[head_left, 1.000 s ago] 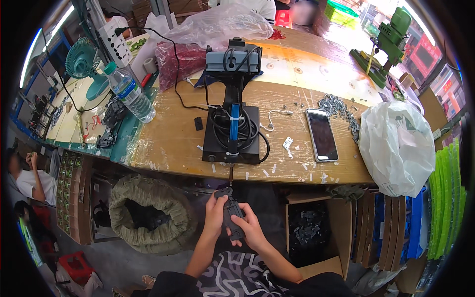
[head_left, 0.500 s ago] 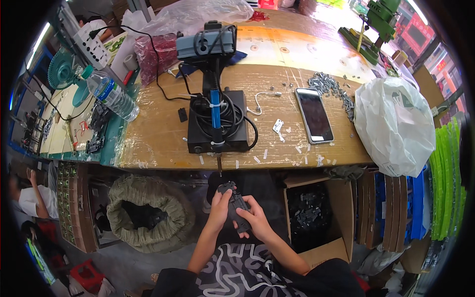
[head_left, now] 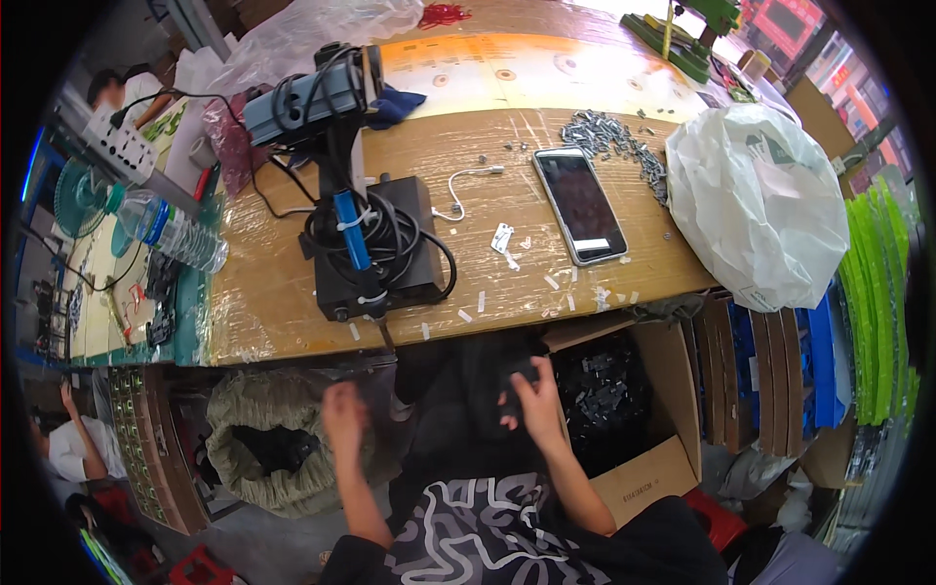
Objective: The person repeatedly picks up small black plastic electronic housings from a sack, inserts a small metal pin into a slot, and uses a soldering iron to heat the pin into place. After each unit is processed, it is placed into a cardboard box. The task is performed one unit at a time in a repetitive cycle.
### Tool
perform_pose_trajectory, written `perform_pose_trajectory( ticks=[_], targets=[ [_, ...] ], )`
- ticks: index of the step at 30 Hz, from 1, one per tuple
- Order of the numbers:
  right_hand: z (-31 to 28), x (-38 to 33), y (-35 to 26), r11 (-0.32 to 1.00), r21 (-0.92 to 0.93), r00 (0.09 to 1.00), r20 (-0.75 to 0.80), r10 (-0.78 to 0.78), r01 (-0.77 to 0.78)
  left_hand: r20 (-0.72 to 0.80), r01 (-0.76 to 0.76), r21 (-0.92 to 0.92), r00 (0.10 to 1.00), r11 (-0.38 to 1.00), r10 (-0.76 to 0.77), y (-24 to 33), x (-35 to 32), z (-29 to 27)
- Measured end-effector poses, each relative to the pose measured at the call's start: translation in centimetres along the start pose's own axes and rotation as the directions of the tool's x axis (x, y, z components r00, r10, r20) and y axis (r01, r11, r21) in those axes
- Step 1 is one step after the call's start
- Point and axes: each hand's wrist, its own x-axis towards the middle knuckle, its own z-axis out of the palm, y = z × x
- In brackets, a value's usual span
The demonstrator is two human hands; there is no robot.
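The sack (head_left: 226,421) sits open near your left hand (head_left: 346,421), the box (head_left: 645,487) near your right hand (head_left: 536,402), likely for reach; I can't tell either's grip.

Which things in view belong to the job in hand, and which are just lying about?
Likely the job:
- blurred dark part, seemingly in the right hand
- black parts in the cardboard box

Likely lying about:
- smartphone
- water bottle
- white cable

Bright upper right, dark rim; tabletop (head_left: 468,263) glares; left fingers (head_left: 343,398) seem motion-blurred.
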Motion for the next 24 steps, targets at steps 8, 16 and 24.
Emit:
perform_pose_trajectory(
  ticks=[8,16,24],
  targets=[
    [-17.7,7.0,8.1,0.995,-0.065,0.776,-0.631,0.022,-0.082,-0.288,0.239,0.810,0.958,0.536,0.008,-8.1,4.5,-16.1],
    [-28.5,10.4,19.7,0.843,0.513,0.642,-0.594,0.484,-0.161,-0.353,0.292,0.860,0.933,0.418,0.075,-19.1,8.8,-16.1],
    [-30.1,8.6,21.7,0.822,0.551,0.598,-0.614,0.515,-0.142,-0.094,0.091,0.881,0.995,0.464,-0.017,-19.0,9.0,-17.0]
  ],
)
